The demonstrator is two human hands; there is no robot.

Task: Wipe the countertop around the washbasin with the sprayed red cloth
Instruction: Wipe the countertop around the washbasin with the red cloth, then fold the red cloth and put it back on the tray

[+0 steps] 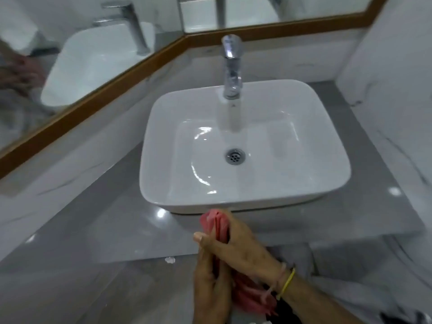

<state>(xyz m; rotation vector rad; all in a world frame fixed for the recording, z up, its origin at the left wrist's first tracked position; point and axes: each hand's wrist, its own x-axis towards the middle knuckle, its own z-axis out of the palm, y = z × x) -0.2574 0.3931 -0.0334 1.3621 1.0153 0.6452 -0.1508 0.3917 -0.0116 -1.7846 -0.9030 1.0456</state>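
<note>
Both the left hand (pixel 210 272) and right hand (pixel 245 249) clasp the bunched red cloth (pixel 216 224) before the white rectangular ceramic washbasin (pixel 245 146); flatten it first, then sweep the glossy grey desk (pixel 105 218).

White marble-look wall tiles (pixel 292 59) with faint grey veins line a bathroom corner. A mirror (pixel 77 38) in a brown wooden frame (pixel 98 99) runs along the left and back walls, angled at the corner. Grey glossy floor tiles (pixel 131 288) lie below, with a small white scrap (pixel 170 260) on them. Bright ceiling light glints off the surfaces.
</note>
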